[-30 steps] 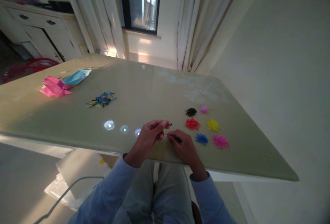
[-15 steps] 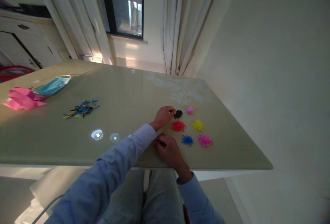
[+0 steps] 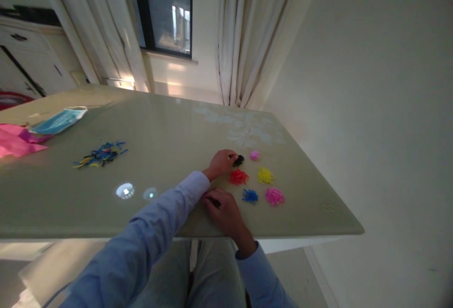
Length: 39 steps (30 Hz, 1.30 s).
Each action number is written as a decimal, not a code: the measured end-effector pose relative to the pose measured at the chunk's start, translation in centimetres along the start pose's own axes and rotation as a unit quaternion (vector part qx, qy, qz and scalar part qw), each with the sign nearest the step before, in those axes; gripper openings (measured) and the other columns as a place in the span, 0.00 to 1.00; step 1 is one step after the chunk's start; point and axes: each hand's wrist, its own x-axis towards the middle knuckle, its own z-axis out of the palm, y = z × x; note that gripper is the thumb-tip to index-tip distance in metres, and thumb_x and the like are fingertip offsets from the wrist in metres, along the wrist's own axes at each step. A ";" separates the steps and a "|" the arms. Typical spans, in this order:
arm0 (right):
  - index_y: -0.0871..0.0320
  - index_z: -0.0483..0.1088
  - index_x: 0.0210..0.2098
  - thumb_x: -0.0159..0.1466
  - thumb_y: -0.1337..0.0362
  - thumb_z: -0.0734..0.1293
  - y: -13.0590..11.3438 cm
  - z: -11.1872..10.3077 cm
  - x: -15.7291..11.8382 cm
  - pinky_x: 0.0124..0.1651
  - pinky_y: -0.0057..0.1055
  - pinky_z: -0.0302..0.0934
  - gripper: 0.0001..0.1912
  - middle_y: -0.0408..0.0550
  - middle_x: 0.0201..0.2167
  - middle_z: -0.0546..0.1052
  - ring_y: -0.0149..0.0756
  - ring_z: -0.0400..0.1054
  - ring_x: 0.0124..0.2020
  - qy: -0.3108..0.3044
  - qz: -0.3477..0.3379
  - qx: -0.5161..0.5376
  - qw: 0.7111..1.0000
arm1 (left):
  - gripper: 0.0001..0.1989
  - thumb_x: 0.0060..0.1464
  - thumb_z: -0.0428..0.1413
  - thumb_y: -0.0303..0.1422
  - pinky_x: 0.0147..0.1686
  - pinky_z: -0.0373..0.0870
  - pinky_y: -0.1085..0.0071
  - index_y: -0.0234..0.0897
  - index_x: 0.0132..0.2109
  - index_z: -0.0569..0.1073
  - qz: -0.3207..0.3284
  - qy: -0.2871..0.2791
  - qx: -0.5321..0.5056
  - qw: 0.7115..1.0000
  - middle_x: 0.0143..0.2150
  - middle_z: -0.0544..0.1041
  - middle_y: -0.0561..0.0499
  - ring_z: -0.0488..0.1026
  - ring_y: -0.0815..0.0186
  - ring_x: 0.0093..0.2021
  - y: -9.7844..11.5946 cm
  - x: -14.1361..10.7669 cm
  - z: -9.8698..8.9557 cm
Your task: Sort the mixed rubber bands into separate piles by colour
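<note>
My left hand (image 3: 222, 162) reaches across to the black pile (image 3: 239, 160), its fingers pinched together at the pile's left edge; what they hold is too small to name. Nearer the table's front edge, my right hand (image 3: 224, 209) is curled, with something dark partly hidden under its fingers. Right of my hands lie small heaps of short strips: red (image 3: 239, 176), blue (image 3: 250, 196), yellow (image 3: 265, 175), bright pink (image 3: 275, 196) and light pink (image 3: 255, 155). A mixed pile (image 3: 101, 154) of blue, black and yellow strips lies on the left.
On the far left of the table (image 3: 170, 128) are a blue face mask (image 3: 60, 121) and a pink cloth or paper (image 3: 19, 140). A wall (image 3: 371, 86) stands to the right, with curtains (image 3: 237, 34) and a window behind the table.
The view has shifted slightly, so the table's contents appear further left. Both hands stay in nearly the same places, the left still at the black pile.
</note>
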 end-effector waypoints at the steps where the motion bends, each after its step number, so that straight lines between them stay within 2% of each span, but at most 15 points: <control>1: 0.56 0.78 0.35 0.63 0.70 0.67 0.0 0.0 0.0 0.37 0.28 0.61 0.07 0.45 0.31 0.79 0.34 0.71 0.33 0.000 0.000 -0.001 1.000 | 0.12 0.59 0.53 0.34 0.47 0.69 0.65 0.36 0.38 0.81 0.001 0.002 0.000 1.000 0.42 0.82 0.42 0.77 0.59 0.43 0.0 -0.2 -0.3; 5: 0.58 0.78 0.35 0.64 0.68 0.66 0.1 -0.1 0.0 0.37 0.29 0.61 0.07 0.46 0.31 0.78 0.34 0.70 0.33 0.005 0.001 -0.003 1.000 | 0.11 0.58 0.53 0.33 0.46 0.70 0.67 0.35 0.41 0.81 -0.002 0.010 0.000 1.000 0.42 0.82 0.45 0.77 0.62 0.42 -0.2 -1.6 -2.1; 9: 0.58 0.77 0.36 0.65 0.66 0.65 0.1 -0.3 0.0 0.38 0.29 0.61 0.07 0.47 0.32 0.79 0.34 0.70 0.33 0.004 0.006 0.015 1.000 | 0.11 0.56 0.54 0.31 0.42 0.71 0.70 0.34 0.42 0.80 -0.015 0.019 -0.016 1.000 0.41 0.82 0.46 0.77 0.65 0.39 -0.8 -4.6 -5.0; 14: 0.57 0.78 0.37 0.65 0.63 0.65 0.1 -0.5 -0.1 0.37 0.30 0.61 0.09 0.47 0.32 0.79 0.35 0.70 0.33 -0.004 0.022 0.021 1.000 | 0.11 0.57 0.54 0.33 0.37 0.70 0.71 0.35 0.42 0.80 -0.034 0.041 -0.017 0.998 0.38 0.82 0.47 0.76 0.66 0.35 -2.2 -10.4 -9.6; 19: 0.57 0.78 0.36 0.64 0.57 0.65 0.3 -0.9 0.7 0.35 0.30 0.61 0.12 0.48 0.32 0.79 0.36 0.71 0.32 -0.021 0.076 0.025 0.997 | 0.11 0.60 0.52 0.33 0.38 0.69 0.68 0.36 0.41 0.79 -0.044 0.107 0.081 0.990 0.36 0.80 0.46 0.74 0.63 0.35 -4.2 -17.1 -13.2; 23: 0.59 0.77 0.36 0.61 0.54 0.66 0.1 -1.6 3.1 0.30 0.30 0.61 0.15 0.46 0.25 0.77 0.34 0.69 0.25 -0.089 0.152 0.038 0.984 | 0.11 0.60 0.52 0.31 0.39 0.69 0.67 0.36 0.40 0.79 -0.062 0.156 0.096 0.981 0.35 0.79 0.46 0.74 0.63 0.36 -5.6 -20.9 -14.5; 26: 0.60 0.76 0.38 0.59 0.54 0.68 -1.1 -1.1 6.0 0.28 0.28 0.60 0.16 0.45 0.25 0.76 0.32 0.68 0.23 -0.168 0.152 0.052 0.973 | 0.10 0.59 0.53 0.32 0.38 0.69 0.69 0.37 0.39 0.79 -0.066 0.190 0.031 0.979 0.35 0.79 0.48 0.75 0.64 0.35 -6.0 -21.9 -14.9; 29: 0.61 0.74 0.42 0.59 0.55 0.68 -3.3 1.1 9.5 0.28 0.27 0.61 0.17 0.44 0.26 0.75 0.31 0.70 0.24 -0.212 0.098 0.066 0.970 | 0.09 0.58 0.54 0.33 0.38 0.69 0.69 0.38 0.38 0.79 -0.104 0.223 -0.057 0.968 0.35 0.81 0.49 0.76 0.65 0.36 -5.9 -21.8 -15.2; 33: 0.61 0.72 0.47 0.60 0.60 0.67 -6.5 6.5 15.0 0.29 0.26 0.62 0.17 0.44 0.31 0.76 0.28 0.70 0.23 -0.238 0.011 0.045 0.970 | 0.09 0.56 0.55 0.34 0.37 0.70 0.71 0.37 0.38 0.80 -0.143 0.264 -0.155 0.941 0.36 0.82 0.49 0.76 0.65 0.35 -5.7 -21.6 -15.4; 35: 0.62 0.71 0.51 0.62 0.64 0.66 -7.8 9.8 17.6 0.34 0.27 0.64 0.18 0.47 0.34 0.77 0.29 0.71 0.25 -0.236 -0.038 -0.018 0.971 | 0.09 0.55 0.55 0.34 0.37 0.70 0.71 0.37 0.37 0.80 -0.139 0.278 -0.177 0.934 0.35 0.82 0.49 0.76 0.65 0.35 -5.6 -21.6 -15.4; 37: 0.62 0.69 0.54 0.62 0.67 0.67 -8.8 12.9 19.9 0.42 0.30 0.64 0.20 0.50 0.39 0.78 0.32 0.72 0.34 -0.234 -0.101 -0.104 0.961 | 0.10 0.54 0.56 0.35 0.36 0.70 0.71 0.36 0.37 0.80 -0.140 0.285 -0.190 0.929 0.34 0.82 0.49 0.76 0.65 0.34 -5.6 -21.7 -15.3; 39: 0.61 0.68 0.57 0.61 0.69 0.68 -9.5 15.7 21.6 0.49 0.33 0.62 0.24 0.53 0.43 0.77 0.37 0.71 0.42 -0.257 -0.155 -0.181 0.937 | 0.10 0.54 0.56 0.35 0.34 0.70 0.71 0.36 0.37 0.80 -0.151 0.286 -0.202 0.925 0.33 0.81 0.49 0.75 0.65 0.32 -5.6 -21.7 -15.2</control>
